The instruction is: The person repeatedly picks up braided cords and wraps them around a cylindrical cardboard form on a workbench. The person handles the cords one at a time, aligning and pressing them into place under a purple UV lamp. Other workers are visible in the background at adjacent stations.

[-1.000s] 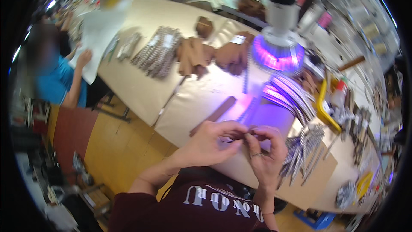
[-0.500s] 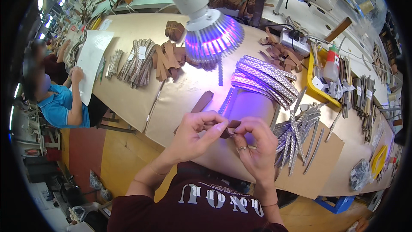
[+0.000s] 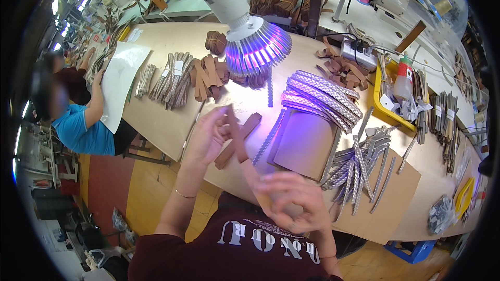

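My left hand (image 3: pixel 207 134) is raised over the table's near edge, its thumb and fingers pinching a brown leather-like strip (image 3: pixel 237 138). From the strip's lower end a paler tan strip (image 3: pixel 252 176) runs down to my right hand (image 3: pixel 304 198). The right hand is smeared by motion, its fingers curled about the tan strip's far end. Behind the hands, more brown strips (image 3: pixel 249 129) lie on the table beside a thin braided cord (image 3: pixel 270 134). Under the purple-lit lamp (image 3: pixel 259 44), braided straps (image 3: pixel 323 96) lie across a tan block (image 3: pixel 304 143).
Loose braided straps (image 3: pixel 359 158) lie to the right on cardboard (image 3: pixel 398 184). A yellow tray (image 3: pixel 379 101) holds a glue bottle (image 3: pixel 402 79). Bundled strips (image 3: pixel 172 80) and brown pieces (image 3: pixel 208 79) lie at the back left. A person in blue (image 3: pixel 86 130) handles a white sheet (image 3: pixel 122 83).
My hands have come apart: the left moved left and up with the brown strip, the right moved down and back. The tan strip now stretches between them. The view has shifted slightly.
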`<state>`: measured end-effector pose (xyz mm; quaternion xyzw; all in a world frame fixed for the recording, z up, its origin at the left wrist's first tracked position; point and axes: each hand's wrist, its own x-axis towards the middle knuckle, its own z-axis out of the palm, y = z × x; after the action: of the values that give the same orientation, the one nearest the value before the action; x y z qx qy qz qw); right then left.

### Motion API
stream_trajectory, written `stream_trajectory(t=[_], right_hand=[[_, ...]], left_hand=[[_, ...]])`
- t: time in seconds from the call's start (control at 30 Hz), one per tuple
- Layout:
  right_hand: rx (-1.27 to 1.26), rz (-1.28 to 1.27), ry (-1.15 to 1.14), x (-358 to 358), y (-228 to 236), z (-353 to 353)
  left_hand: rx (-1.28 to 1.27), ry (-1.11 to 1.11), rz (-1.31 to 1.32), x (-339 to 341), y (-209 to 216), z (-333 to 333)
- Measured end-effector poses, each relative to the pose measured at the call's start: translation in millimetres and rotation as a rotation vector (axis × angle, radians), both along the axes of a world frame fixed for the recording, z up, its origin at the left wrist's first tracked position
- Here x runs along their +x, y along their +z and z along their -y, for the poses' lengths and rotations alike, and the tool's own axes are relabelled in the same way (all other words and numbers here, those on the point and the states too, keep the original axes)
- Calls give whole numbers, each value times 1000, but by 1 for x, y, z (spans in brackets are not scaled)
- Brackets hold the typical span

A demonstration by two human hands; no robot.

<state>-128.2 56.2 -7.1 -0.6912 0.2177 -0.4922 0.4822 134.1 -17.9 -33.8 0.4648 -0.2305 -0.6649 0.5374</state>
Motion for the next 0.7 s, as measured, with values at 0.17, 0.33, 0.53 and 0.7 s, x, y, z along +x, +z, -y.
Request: stream_trajectory(t=[0.17,0.33,0.53,0.7], right_hand=[[342,541,-44,-14,-3,-25],[594,591,-337,-36,15,-22],[718,217,-513,-21,26,-1],[672,-90,-394,-4,30,8]], left_hand=[[62,242,75,56,-44,15],[-13,93,668,62,-67,19],[-516,31,1128,-3,-17,12],[-344,-503,338,-59,29,-17]])
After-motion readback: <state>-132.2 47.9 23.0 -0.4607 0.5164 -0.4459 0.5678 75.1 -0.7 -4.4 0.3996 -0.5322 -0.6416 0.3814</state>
